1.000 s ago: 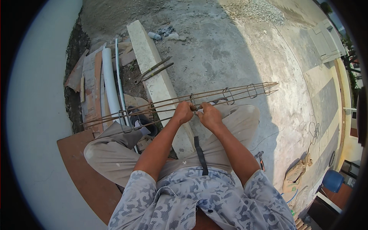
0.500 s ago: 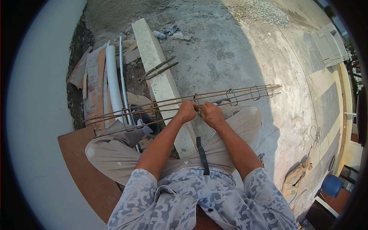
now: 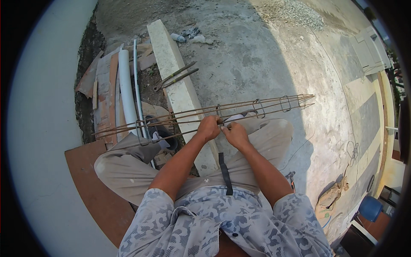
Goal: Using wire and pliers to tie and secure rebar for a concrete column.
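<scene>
A long cage of thin rusty steel bars (image 3: 188, 112), with square wire stirrups (image 3: 258, 107) around it, lies across my folded legs and over a pale beam. My left hand (image 3: 209, 128) is closed on the lower near bar beside a stirrup in the middle of the cage. Just right of it, my right hand (image 3: 236, 133) is pinched, its fingertips close to the left thumb at that joint. What lies between the right fingertips is too small to make out. Long-handled cutters (image 3: 180, 77) rest across the pale beam (image 3: 169, 55), beyond the cage.
White pipes (image 3: 127, 92) and scrap boards (image 3: 102, 111) lie left, near a pale wall (image 3: 43, 128). A brown board (image 3: 96, 180) is by my left knee. To the right are pliers (image 3: 292, 180), a torn paper sack (image 3: 327, 203) and a blue drum (image 3: 370, 208). Gravel (image 3: 295, 15) is heaped far off.
My right hand has drawn slightly down and away from the joint, its fingers lower than before. The left hand has barely shifted, and the cage stays in place.
</scene>
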Demonstrator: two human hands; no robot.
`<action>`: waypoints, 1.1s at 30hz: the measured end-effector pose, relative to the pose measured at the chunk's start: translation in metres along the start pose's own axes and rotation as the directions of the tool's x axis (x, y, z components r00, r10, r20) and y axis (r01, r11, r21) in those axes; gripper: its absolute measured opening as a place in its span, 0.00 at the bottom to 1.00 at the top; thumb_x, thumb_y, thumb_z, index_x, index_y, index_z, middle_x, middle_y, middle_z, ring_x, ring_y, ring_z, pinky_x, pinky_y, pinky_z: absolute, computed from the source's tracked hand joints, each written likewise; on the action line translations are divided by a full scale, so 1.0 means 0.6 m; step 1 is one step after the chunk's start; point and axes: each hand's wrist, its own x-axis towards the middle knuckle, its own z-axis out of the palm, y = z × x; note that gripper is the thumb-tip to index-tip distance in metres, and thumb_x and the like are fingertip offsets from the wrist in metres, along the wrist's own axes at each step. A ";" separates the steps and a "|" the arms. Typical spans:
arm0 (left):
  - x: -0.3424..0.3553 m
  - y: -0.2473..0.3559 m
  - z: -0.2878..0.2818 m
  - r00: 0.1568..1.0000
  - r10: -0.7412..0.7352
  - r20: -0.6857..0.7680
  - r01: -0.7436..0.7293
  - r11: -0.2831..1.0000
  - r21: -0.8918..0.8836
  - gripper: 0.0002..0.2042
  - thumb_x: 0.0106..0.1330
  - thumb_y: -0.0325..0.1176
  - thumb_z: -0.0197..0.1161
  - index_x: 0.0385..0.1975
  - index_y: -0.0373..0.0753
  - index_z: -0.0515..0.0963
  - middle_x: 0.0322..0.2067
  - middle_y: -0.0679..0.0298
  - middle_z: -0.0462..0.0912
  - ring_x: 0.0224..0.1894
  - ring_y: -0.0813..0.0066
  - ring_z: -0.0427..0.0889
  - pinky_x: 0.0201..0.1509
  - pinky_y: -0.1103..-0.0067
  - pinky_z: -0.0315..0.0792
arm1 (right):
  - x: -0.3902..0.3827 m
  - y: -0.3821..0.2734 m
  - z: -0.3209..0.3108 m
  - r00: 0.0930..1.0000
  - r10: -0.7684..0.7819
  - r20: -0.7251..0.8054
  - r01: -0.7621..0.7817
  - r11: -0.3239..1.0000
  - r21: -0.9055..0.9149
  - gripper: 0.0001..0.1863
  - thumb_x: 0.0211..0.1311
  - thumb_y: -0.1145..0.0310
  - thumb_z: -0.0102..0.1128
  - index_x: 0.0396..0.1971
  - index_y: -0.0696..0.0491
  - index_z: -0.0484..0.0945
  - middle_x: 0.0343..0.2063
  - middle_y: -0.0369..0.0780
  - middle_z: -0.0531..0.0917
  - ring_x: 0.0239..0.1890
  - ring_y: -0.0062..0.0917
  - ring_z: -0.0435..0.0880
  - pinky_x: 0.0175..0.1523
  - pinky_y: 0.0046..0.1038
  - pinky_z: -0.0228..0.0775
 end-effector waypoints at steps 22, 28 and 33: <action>0.008 -0.050 0.007 0.979 0.198 0.044 -0.185 0.961 -0.205 0.19 0.48 0.18 0.56 0.39 0.40 0.87 0.47 0.52 0.85 0.52 0.52 0.83 0.56 0.66 0.75 | 0.019 -0.043 -0.060 0.966 -0.199 0.167 0.228 0.958 -0.176 0.09 0.59 0.75 0.55 0.36 0.56 0.84 0.33 0.54 0.85 0.40 0.53 0.84 0.46 0.49 0.75; 0.003 -0.039 0.009 0.988 0.151 -0.009 -0.149 0.959 -0.242 0.19 0.49 0.17 0.56 0.42 0.37 0.82 0.41 0.53 0.86 0.48 0.51 0.84 0.54 0.65 0.75 | 0.084 -0.017 -0.058 0.941 -0.338 0.018 0.335 0.924 -0.183 0.09 0.62 0.72 0.55 0.35 0.55 0.85 0.38 0.51 0.85 0.41 0.48 0.85 0.46 0.46 0.78; -0.002 -0.025 0.010 0.997 0.040 -0.065 -0.057 0.961 -0.271 0.21 0.51 0.16 0.55 0.47 0.38 0.71 0.39 0.55 0.87 0.46 0.50 0.84 0.50 0.63 0.75 | 0.090 -0.017 -0.063 0.963 -0.206 0.174 0.266 0.829 -0.491 0.08 0.59 0.71 0.59 0.30 0.58 0.85 0.33 0.50 0.87 0.35 0.45 0.87 0.42 0.43 0.78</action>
